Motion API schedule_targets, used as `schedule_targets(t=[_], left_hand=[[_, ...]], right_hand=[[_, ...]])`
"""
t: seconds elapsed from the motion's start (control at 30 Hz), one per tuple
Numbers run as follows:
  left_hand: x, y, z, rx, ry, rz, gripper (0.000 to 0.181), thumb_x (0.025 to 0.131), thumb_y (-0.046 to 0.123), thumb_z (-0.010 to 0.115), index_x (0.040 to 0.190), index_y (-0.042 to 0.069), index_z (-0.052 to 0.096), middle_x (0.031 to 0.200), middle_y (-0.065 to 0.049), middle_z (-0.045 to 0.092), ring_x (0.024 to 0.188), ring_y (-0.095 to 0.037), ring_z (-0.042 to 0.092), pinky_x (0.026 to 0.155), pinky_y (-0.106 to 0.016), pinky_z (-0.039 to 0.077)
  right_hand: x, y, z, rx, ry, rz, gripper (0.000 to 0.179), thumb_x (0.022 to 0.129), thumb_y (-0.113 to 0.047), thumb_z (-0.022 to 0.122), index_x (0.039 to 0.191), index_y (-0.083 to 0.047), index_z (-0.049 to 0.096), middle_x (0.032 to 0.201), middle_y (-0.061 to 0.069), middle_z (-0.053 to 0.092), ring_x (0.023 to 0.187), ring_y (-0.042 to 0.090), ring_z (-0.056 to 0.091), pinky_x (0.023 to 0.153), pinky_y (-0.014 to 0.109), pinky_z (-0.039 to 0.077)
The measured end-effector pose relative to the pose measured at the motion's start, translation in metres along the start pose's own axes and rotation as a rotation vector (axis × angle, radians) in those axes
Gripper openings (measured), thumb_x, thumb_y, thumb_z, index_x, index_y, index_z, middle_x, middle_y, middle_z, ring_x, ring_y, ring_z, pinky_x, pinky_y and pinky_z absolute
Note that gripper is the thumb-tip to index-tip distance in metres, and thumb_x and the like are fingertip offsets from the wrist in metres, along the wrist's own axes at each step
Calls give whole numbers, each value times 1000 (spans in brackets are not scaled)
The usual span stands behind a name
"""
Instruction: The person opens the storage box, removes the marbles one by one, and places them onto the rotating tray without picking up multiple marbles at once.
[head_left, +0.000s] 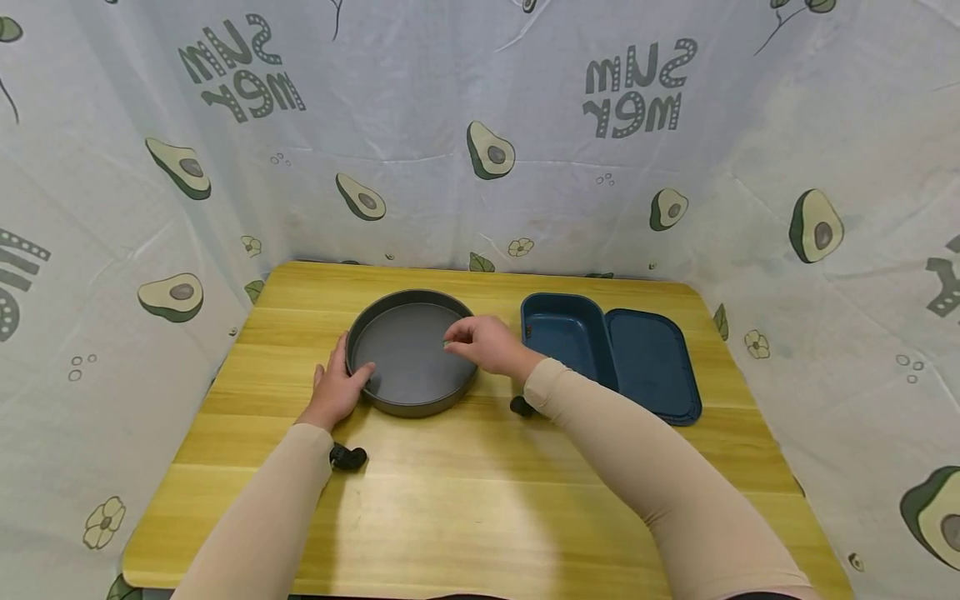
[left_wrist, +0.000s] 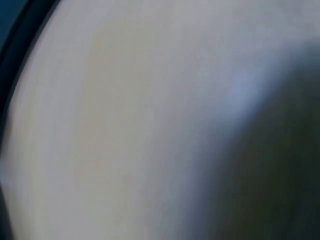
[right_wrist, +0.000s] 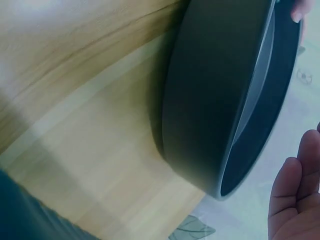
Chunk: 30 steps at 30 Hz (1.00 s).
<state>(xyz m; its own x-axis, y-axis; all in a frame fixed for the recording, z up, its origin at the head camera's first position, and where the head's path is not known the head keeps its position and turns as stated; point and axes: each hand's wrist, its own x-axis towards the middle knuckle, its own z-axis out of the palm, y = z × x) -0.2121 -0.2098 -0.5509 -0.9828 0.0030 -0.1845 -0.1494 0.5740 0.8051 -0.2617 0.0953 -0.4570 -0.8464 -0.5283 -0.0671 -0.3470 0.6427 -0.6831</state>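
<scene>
The left hand (head_left: 337,387) grips the left side of the round grey pan (head_left: 412,354), thumb over the rim on the inner side and the other fingers along the outer wall; its forearm comes in from the near left. The right hand (head_left: 491,343) is over the pan's right rim, palm turned down, thumb and fingertips drawn together above the inside; whether they pinch something small I cannot tell, and the right wrist view shows only part of its fingers, apart from the pan's wall. The hands are thus apart, with the pan between them: to the right of the left hand, which touches it, and mostly to the left of the right one. Being round, the pan has no long axis; it sits flat, open side up. The right forearm slants in from the near right, crossing in front of an open blue box (head_left: 562,325) whose long axis runs near to far. Just right of the box lies a flat blue lid (head_left: 652,362). All rest on the wooden table (head_left: 442,492), with an avocado-print curtain (head_left: 420,125) on the far side. The left wrist view is too blurred to add anything.
</scene>
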Motion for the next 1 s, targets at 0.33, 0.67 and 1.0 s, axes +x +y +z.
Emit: schedule_targets(t=[0.33, 0.67, 1.0], left_hand=[[-5, -5, 0, -12, -35, 28, 92, 108, 51, 53, 169, 34, -15, 179, -5, -9, 157, -53, -25, 123, -78, -7], [-4, -8, 0, 19, -9, 75, 88, 110, 45, 52, 171, 29, -10, 179, -9, -4, 162, -48, -9, 128, -67, -16], [-6, -4, -2, 6, -17, 58, 87, 109, 44, 52, 171, 31, -8, 179, -9, -5, 162, -48, -14, 127, -68, -15]], right_hand=[[1, -5, 11, 33, -4, 12, 25, 103, -25, 70, 123, -10, 78, 110, 2, 78, 96, 14, 70, 82, 30, 60], [2, -5, 16, 29, -11, 12, 26, 103, -25, 70, 124, -11, 77, 112, 1, 78, 98, 13, 71, 84, 29, 60], [5, -5, 20, 10, -4, -2, 23, 103, -25, 71, 122, -14, 78, 112, 0, 78, 99, 13, 71, 85, 29, 61]])
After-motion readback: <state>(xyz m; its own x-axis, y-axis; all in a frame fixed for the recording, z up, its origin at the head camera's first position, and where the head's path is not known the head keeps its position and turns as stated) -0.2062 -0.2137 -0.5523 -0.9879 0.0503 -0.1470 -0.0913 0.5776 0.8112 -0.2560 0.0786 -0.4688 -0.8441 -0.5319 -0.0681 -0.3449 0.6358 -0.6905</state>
